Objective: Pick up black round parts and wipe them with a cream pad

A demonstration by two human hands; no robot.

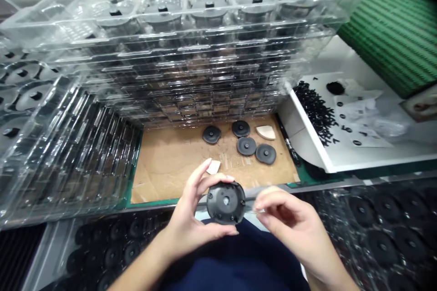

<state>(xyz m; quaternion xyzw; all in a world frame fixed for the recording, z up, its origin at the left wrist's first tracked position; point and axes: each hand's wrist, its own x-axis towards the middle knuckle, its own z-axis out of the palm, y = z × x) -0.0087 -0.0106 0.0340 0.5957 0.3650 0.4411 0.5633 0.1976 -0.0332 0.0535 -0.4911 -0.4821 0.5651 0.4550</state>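
Observation:
My left hand (191, 213) grips a round black plastic cover (223, 203) by its rim, thumb below and fingers above. The cover's hollow inner side faces me, with a light spot at its centre and small posts near the edge. Just right of it, my right hand (290, 223) is closed in a pinch, apart from the cover. Whatever lies between those fingertips is too small or hidden to make out. Beyond the hands, several black discs (246, 146) lie on a cardboard sheet (164, 163). A small pale piece (213, 167) rests behind my left fingers.
Tall stacks of clear plastic trays (205, 54) rise at the back and left. To the right, a white bin (355, 159) holds many small black pieces (316, 111) and plastic bags. Trays of black covers (382, 245) flank me near the front. Another pale piece (265, 132) lies on the cardboard.

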